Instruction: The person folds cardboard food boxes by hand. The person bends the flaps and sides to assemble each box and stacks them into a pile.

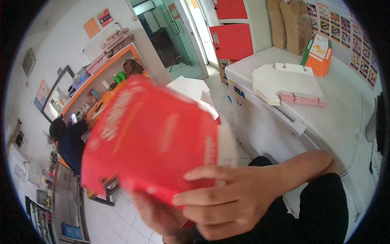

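Observation:
A red cardboard box blank (158, 134) with pale print is held up in front of me, blurred by motion. My left hand (158, 213) grips its lower edge from below; part of that hand is hidden behind the cardboard and my other hand. Across the lower right corner lie the fingers of my right hand (227, 199), pressing the red sheet. A white edge of cardboard (227, 142) shows along its right side. Beyond the top of the blank, white cardboard pieces (191, 87) are partly covered by it.
On the white chest freezer (341, 126) at right lies a stack of flat white box blanks (288, 81), beside an orange and green carton (319, 55). Brown wrapped cardboard (290, 26) leans behind. At left, a person (71, 140) with a phone sits at an orange desk unit (132, 51).

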Motion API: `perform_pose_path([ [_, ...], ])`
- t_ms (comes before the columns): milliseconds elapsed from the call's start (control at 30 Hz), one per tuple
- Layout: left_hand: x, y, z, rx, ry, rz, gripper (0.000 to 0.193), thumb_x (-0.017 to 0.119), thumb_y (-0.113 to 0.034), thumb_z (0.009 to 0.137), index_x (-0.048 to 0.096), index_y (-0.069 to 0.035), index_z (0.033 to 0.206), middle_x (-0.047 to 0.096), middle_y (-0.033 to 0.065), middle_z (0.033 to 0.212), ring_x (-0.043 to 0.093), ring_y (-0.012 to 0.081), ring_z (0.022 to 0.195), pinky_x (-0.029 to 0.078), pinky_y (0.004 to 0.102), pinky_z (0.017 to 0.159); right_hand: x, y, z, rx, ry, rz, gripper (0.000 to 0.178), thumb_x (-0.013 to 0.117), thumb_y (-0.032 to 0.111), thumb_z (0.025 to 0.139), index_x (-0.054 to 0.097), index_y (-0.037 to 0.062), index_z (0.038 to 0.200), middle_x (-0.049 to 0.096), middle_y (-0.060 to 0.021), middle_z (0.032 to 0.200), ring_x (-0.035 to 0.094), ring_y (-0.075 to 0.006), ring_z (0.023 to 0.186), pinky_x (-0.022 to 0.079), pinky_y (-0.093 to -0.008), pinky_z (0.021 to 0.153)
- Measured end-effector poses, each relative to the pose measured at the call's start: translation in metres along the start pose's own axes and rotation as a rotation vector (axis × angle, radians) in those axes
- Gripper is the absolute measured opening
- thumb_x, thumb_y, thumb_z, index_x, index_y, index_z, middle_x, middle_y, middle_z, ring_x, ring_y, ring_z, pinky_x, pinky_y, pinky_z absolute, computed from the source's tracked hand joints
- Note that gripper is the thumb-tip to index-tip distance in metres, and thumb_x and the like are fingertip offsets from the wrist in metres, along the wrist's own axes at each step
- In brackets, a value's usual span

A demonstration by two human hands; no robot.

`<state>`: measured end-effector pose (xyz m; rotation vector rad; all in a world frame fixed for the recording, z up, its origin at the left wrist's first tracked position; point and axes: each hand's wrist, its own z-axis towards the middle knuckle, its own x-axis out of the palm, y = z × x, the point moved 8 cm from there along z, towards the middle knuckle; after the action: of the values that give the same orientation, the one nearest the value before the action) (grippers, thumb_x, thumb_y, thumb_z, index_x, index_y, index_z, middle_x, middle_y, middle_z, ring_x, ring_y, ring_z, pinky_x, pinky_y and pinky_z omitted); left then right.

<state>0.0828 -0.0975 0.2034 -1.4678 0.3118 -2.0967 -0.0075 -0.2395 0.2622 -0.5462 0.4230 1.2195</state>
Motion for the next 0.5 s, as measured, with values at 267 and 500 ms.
perform_pose_path([
  [267, -0.130, -0.094, -0.042, 0.205, -0.352, 0.663, 0.040, 0.069, -0.024, 0.104, 0.059, -0.012, 0.140, 0.069, 0.0128, 0.119, 0.064, 0.0214, 0.098, 0.055, 0.0394, 0.087, 0.102, -0.012, 0.013, 0.069, -0.203, 0.319, 0.014, 0.074, 0.014, 0.091, 0.072, 0.0018, 0.097, 0.066, -0.0146, 0.120, 0.052, -0.0363, 0.138, 0.046, -0.0587, 0.107],
  [500, -0.248, -0.055, -0.094, -0.016, -0.517, 0.898, 0.030, 0.072, -0.017, 0.103, 0.065, -0.007, 0.130, 0.072, 0.0105, 0.098, 0.063, 0.0161, 0.082, 0.054, 0.0320, 0.072, 0.233, -0.027, -0.057, 0.368, -0.170, 0.450, 0.032, 0.078, 0.016, 0.088, 0.064, 0.0029, 0.114, 0.056, -0.0159, 0.132, 0.051, -0.0379, 0.133, 0.045, -0.0536, 0.107],
])
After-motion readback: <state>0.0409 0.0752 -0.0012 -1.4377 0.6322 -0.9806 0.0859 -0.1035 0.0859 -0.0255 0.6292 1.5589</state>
